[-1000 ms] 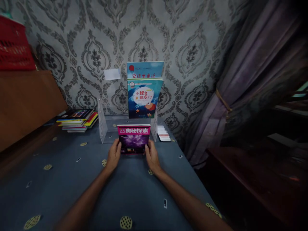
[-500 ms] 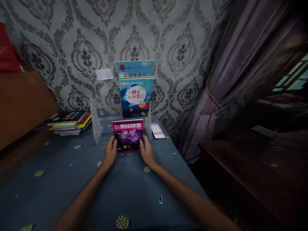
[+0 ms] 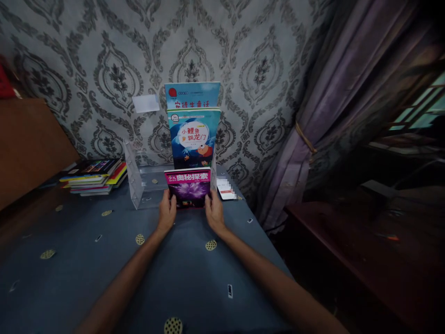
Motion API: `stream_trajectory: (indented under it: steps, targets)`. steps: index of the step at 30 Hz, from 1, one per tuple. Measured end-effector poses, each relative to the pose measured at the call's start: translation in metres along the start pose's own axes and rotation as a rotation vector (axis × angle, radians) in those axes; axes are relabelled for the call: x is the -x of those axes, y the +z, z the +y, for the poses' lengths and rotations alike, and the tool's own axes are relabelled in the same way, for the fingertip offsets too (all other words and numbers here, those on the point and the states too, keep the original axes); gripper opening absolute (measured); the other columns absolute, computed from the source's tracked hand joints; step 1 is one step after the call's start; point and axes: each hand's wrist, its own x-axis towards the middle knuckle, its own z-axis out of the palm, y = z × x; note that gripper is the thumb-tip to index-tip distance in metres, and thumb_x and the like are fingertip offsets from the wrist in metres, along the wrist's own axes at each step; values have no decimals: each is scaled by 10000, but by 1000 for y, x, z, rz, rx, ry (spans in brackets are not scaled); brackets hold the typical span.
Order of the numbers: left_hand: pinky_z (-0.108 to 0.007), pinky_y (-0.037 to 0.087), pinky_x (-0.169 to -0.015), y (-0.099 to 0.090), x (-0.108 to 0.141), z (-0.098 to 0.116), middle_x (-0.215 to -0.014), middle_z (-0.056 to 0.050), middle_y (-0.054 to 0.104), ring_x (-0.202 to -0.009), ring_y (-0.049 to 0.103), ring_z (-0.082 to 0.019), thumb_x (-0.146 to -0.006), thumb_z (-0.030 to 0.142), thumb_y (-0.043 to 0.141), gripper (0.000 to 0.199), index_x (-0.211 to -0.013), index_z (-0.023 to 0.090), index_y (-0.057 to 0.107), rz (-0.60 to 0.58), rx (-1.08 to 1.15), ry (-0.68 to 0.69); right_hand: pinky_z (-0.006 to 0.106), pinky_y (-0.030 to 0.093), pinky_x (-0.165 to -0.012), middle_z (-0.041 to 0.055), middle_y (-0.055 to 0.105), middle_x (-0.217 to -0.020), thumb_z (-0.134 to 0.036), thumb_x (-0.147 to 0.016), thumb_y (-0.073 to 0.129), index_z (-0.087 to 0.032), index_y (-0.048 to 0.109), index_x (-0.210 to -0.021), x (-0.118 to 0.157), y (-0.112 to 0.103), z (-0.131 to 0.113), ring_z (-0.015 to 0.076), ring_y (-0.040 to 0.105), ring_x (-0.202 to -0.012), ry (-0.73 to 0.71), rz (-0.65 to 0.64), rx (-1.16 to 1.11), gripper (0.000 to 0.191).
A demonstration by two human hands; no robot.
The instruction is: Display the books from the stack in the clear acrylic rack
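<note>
Between my two hands is a purple and pink book (image 3: pixel 189 189), tilted with its front cover towards me. My left hand (image 3: pixel 167 211) grips its left edge, thumb on the cover. On the right edge my right hand (image 3: pixel 214 209) holds it the same way; the fingers behind the book are hidden. Just beyond it, a clear acrylic display rack (image 3: pixel 133 178) stands on the table. A blue book with an orange fish (image 3: pixel 193 139) stands upright in the rack's right part, and a taller light-blue book (image 3: pixel 193 94) rises behind it.
Several books and magazines lie stacked (image 3: pixel 93 177) left of the rack. A phone-like device (image 3: pixel 225 189), partly pixelated, lies right of it. The blue patterned tablecloth (image 3: pixel 114 264) covers the table. A purple curtain (image 3: pixel 295 153) and a dark red table (image 3: pixel 333 241) are on the right.
Both hands have carried the purple book forward and slightly right, closer to the rack's right part. Its top now overlaps the bottom of the fish book. The view has shifted slightly.
</note>
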Motion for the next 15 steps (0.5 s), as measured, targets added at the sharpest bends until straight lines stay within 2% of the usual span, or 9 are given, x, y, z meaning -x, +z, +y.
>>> stream_trajectory:
  steps: [4,10,15]
  targets:
    - [-359,481,-898,8,-17,7,-980,-64,652,-923,625,-218,-985,405,434,272,-1085,197,579,49,-28,35,418,500,-954,137,667,-1151,-373,-1014,378,-189,582,-1218,-21,-4,-6,256,624,-1068,-72,41,9,342]
    - [-355,467,-960,17,-38,19,-1076,-80,668,-1025,634,-223,-992,411,442,304,-1152,199,591,85,35,101,410,503,-897,119,646,-1041,-372,-1001,411,-199,618,-1154,-52,-9,-9,257,601,-997,-138,144,59,310]
    - [-370,479,-941,17,-48,30,-1055,-85,679,-1004,640,-236,-993,416,452,325,-1156,188,616,57,32,156,382,496,-803,104,614,-953,-378,-1009,402,-182,637,-1100,-66,-13,-13,247,579,-897,-150,174,73,319]
